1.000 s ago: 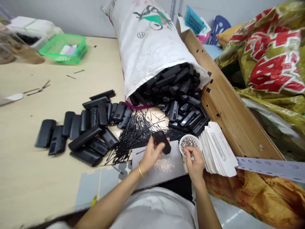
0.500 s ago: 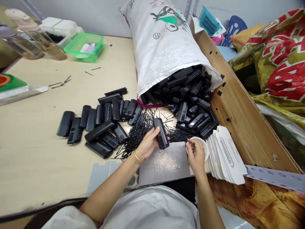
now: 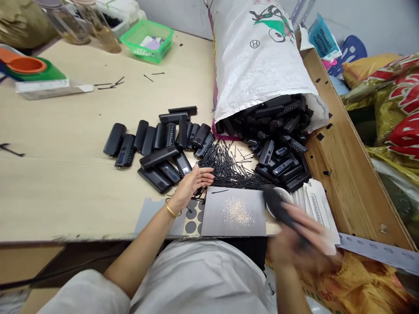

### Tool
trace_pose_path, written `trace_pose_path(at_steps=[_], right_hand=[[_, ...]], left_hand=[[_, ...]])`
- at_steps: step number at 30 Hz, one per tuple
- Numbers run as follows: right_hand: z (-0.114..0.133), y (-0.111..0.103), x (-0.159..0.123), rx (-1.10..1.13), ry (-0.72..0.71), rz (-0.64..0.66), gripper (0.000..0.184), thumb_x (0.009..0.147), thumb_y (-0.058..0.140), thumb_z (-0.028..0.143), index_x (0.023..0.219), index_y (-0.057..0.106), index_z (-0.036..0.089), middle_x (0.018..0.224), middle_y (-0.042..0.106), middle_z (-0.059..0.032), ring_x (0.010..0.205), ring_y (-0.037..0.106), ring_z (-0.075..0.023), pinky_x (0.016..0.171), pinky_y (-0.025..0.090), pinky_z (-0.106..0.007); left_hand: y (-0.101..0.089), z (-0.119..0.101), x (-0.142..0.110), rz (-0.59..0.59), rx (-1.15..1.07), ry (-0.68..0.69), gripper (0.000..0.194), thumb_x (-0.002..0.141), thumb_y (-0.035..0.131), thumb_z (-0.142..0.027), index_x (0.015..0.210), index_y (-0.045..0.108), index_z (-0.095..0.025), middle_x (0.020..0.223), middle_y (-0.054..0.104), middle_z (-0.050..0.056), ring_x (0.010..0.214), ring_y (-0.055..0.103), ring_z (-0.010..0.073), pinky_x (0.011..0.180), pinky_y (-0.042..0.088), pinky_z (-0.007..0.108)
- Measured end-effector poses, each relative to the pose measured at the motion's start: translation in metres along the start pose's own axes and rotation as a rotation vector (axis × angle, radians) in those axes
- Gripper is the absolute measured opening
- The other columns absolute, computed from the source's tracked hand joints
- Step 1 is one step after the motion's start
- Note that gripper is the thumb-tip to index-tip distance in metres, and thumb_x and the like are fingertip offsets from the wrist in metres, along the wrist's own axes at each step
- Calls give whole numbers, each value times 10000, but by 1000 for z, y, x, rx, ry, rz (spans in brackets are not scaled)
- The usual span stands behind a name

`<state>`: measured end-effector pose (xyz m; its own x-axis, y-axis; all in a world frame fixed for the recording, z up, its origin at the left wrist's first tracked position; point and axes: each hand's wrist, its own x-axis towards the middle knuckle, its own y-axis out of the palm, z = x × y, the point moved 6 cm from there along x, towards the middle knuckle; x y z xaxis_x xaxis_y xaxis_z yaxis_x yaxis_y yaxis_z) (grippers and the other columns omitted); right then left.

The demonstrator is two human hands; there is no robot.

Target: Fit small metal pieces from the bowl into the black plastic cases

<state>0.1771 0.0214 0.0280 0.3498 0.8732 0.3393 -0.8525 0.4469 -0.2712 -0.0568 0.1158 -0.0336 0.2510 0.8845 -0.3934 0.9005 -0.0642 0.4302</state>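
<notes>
My left hand [image 3: 191, 183] rests open on the table edge of a heap of thin black pins [image 3: 229, 168], fingers stretched toward it. My right hand [image 3: 303, 242], smeared by motion, is off the table's front right corner and grips a black plastic housing [image 3: 276, 205] that sticks up to the left. A grey mat [image 3: 234, 213] with a small pile of pale grains lies between the hands. A small white bowl [image 3: 288, 194] sits mostly hidden behind the housing.
A white woven sack [image 3: 262, 61] lies open, spilling black housings [image 3: 278, 131]. More housings [image 3: 157, 144] lie in a row at the left. White paper cards [image 3: 319, 205] are stacked at the right. A green basket [image 3: 147, 39], jars and a wooden side board [image 3: 343, 144] border the table.
The black housing went from my left hand to my right hand, which swung right and down off the table. My left hand opened and lies by the pins. The camera turned left.
</notes>
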Motion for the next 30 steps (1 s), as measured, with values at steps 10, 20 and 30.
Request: trace_pose_path(at_steps=[10, 20, 30], right_hand=[[-47, 19, 19, 614, 590, -93, 307, 734, 676, 403, 834, 449, 223, 689, 643, 48, 644, 668, -171, 705, 555, -406], [-54, 124, 41, 489, 844, 256, 502, 680, 699, 554, 977, 444, 239, 672, 638, 42, 547, 633, -171, 510, 525, -302], [-52, 281, 123, -86, 557, 451, 631, 766, 605, 343, 1314, 404, 102, 1226, 533, -197, 1133, 530, -290, 889, 483, -434]], left_hand=[[40, 5, -6, 156, -98, 4, 467, 822, 580, -527, 974, 695, -101, 907, 684, 142, 827, 648, 194, 787, 508, 308], [-43, -22, -35, -432, 906, 524, 341, 749, 653, -333, 1072, 701, -234, 1257, 580, 124, 1297, 388, 344, 1140, 132, 545], [-90, -28, 8, -446, 1506, 552, 526, 805, 604, -475, 1307, 555, -326, 1539, 281, 80, 1442, 36, 397, 1009, -217, 672]])
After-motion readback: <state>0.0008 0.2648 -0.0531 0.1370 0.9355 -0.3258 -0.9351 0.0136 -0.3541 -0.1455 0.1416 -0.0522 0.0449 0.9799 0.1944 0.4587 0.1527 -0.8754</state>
